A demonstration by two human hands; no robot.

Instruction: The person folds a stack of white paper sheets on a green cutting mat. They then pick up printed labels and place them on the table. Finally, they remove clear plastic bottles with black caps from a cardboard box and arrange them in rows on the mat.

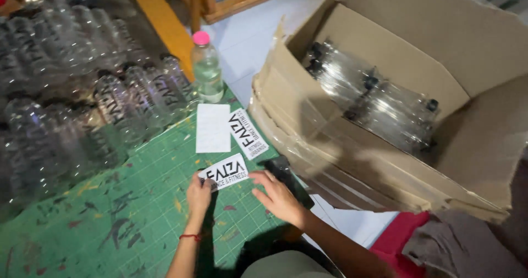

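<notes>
Head view, looking down on a green cutting mat (137,201) with paint stains.

Left hand (199,194) near the middle of the mat, fingers pinching the left end of a white sticker (224,172) with black print. Sticker lying flat on the mat, slightly tilted, just above both hands. Red thread bracelet (191,237) around the left wrist.

Right hand (278,196) just right of the sticker, open and released, fingers spread, grasping nothing. Fingertips close to the right lower corner of the sticker; touching or not, cannot tell. Dark flat object (286,174) under and behind this hand, at the mat edge, too dark to identify.

Above the sticker, a second printed sticker (248,133) lying turned sideways, and just left of it a plain white sheet (213,127), both flat on the mat.

Further back, a clear bottle with a pink cap (206,69), standing upright near the far edge of the mat.

On the left side, many empty clear plastic bottles (82,102) with dark caps, packed close together, some carrying the same printed label.

On the right, a large open cardboard box (341,157) standing on the white floor, just beside the table. Inside, more clear bottles (379,105) lying wrapped in plastic film.

In the lower right corner, red and grey cloth (440,245).
</notes>
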